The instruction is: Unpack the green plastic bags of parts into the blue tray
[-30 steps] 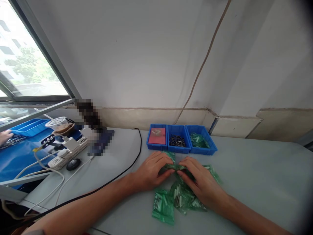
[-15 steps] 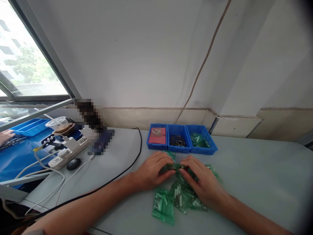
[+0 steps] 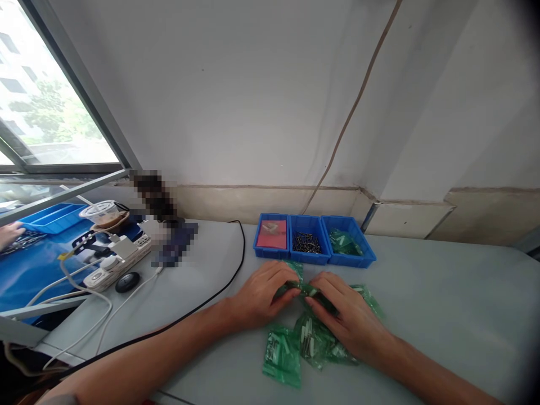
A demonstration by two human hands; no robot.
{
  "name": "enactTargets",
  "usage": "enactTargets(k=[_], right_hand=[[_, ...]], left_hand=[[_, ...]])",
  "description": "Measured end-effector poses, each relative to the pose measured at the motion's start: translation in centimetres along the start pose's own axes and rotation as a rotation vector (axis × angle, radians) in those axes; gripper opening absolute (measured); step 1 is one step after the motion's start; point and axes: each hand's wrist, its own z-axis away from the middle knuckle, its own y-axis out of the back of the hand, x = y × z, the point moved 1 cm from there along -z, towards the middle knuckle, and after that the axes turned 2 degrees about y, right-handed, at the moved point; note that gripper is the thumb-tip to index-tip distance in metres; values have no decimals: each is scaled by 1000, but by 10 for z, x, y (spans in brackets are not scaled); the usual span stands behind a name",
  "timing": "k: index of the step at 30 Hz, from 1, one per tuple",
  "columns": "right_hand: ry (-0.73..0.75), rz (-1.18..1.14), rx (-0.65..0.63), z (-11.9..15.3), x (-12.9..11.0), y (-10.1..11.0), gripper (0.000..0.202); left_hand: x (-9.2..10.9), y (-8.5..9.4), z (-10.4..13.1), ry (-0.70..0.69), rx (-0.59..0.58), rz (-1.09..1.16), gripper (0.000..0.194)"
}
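"What is set beyond the left hand (image 3: 266, 293) and right hand (image 3: 349, 314)?"
"Rectangular blue plastic bins (image 3: 310, 259) are lined up."
"And nearer?"
"Green plastic packets (image 3: 282, 363) are laid; well leftward, an oval black plastic mouse (image 3: 127, 282) is placed."

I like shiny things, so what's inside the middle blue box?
Inside the middle blue box, many small metal pieces lie in a jumbled heap. The top ones cover whatever is underneath, so that can't be seen.

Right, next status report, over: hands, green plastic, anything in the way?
Left hand, right hand: both pinching green plastic. Filled green bags crowd close by. No obstruction visible.
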Motion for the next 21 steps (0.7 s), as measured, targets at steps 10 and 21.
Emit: enactTargets(k=[10,21], right_hand=[[-18,-35,98,2,0,2,10],[-86,-44,127,5,6,0,11]], left_hand=[[-1,2,0,38,-34,8,13],[-1,1,-1,50,-11,-17,16]])
